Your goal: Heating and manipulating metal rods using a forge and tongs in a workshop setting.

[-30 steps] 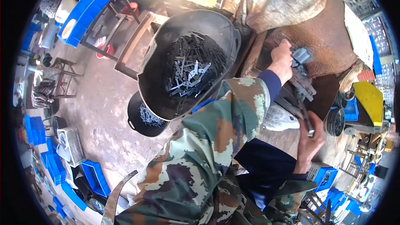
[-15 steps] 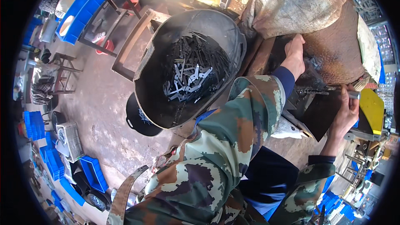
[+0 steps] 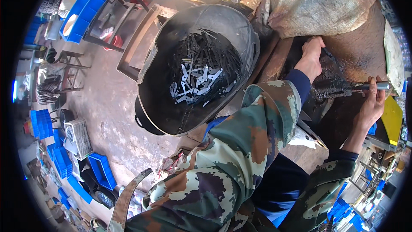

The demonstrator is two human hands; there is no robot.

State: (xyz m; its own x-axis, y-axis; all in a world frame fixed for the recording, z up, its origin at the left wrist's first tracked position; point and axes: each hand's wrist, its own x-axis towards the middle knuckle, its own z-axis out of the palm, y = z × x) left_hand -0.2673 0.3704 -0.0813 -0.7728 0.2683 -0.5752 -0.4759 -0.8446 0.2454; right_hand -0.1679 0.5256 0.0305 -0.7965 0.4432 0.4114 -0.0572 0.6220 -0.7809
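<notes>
My left hand (image 3: 310, 59) is closed just below the lower edge of a stained sack (image 3: 319, 6). What its fingers hold, if anything, is hidden. Farther right, my right hand (image 3: 370, 106) grips a rod-shaped tool (image 3: 372, 86) with a silvery metal end. Its shaft points left toward a dark, clotted, brush-like mass (image 3: 328, 89), and whether the two are joined is unclear. Behind both hands hangs a brown, wet-looking sheet (image 3: 358, 51). Left of my arms sits a big black tub (image 3: 156, 99) with dark strips and several shiny flat metal pieces (image 3: 201, 81) inside.
A rusty metal frame (image 3: 128, 62) stands left of the tub. Blue bins (image 3: 88, 6) rest on a rack at the far left, and a smaller blue crate (image 3: 102, 172) lies on the floor. A yellow panel (image 3: 391, 120) is beside my right hand.
The view has shifted a little, so the scene sits farther right. My right hand has lifted slightly, and more of the tool's shaft shows. My left hand stays by the sack's edge.
</notes>
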